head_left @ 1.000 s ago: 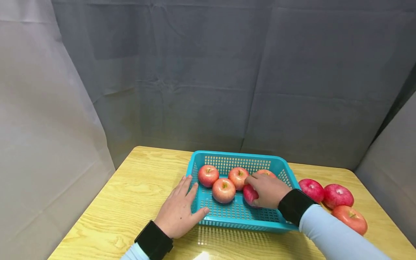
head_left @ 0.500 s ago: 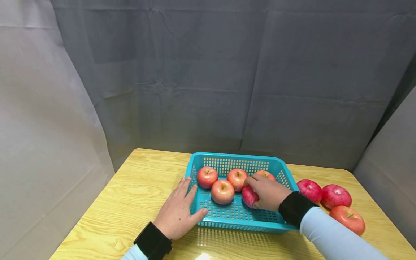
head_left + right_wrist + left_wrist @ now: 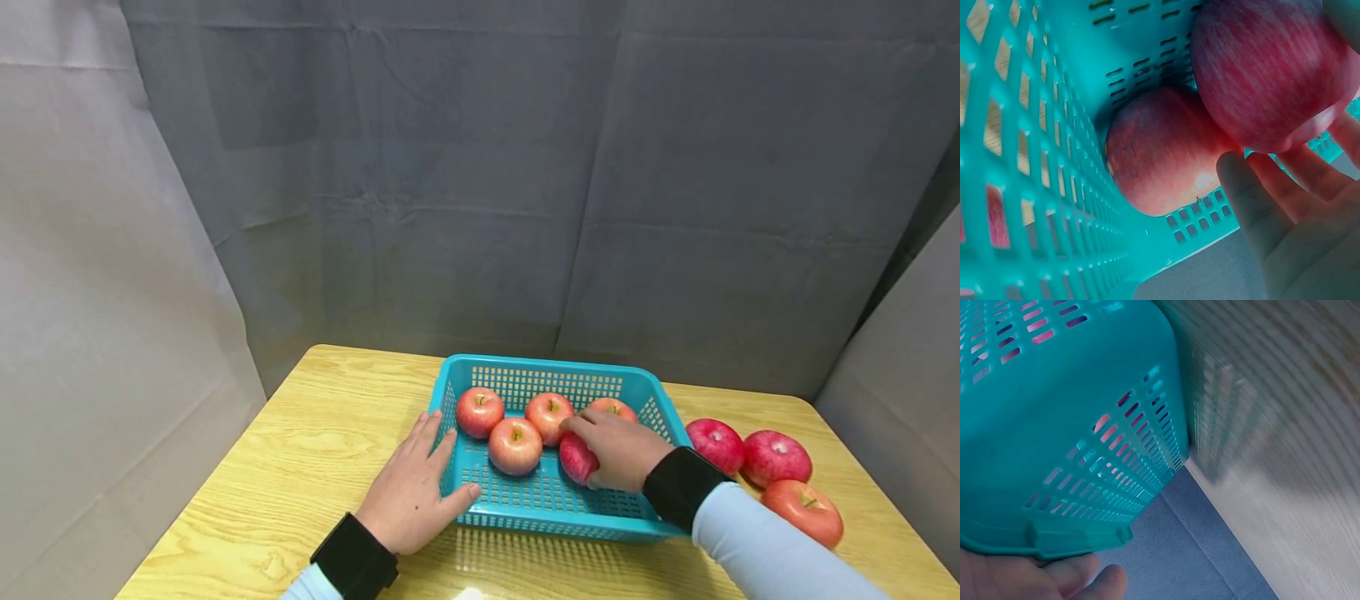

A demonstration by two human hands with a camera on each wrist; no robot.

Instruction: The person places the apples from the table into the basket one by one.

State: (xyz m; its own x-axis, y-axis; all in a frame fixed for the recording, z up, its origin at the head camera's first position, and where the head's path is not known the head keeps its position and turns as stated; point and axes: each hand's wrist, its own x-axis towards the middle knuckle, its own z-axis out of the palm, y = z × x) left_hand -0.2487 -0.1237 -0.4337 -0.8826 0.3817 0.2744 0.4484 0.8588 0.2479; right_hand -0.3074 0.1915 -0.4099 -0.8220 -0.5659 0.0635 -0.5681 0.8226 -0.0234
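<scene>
A turquoise plastic basket (image 3: 555, 364) stands on the table. My right hand (image 3: 621, 454) reaches into its right half and grips a deep red apple (image 3: 576, 460), fingers over the top and thumb at the near side. In the right wrist view this apple (image 3: 1266, 69) overlaps a paler one (image 3: 1163, 150) in the basket's corner. Several other apples sit in the basket: one at the left (image 3: 480, 412), one in front (image 3: 515, 447), one at the back (image 3: 549, 417). My left hand (image 3: 408, 496) lies with straight, spread fingers against the basket's left rim.
Outside the basket, to its right, lie two dark red apples, one nearer (image 3: 715, 444) and one farther right (image 3: 777, 458), plus an orange-red apple (image 3: 802, 511) in front. The wooden table (image 3: 300, 467) extends left of the basket. A grey cloth (image 3: 465, 183) hangs behind.
</scene>
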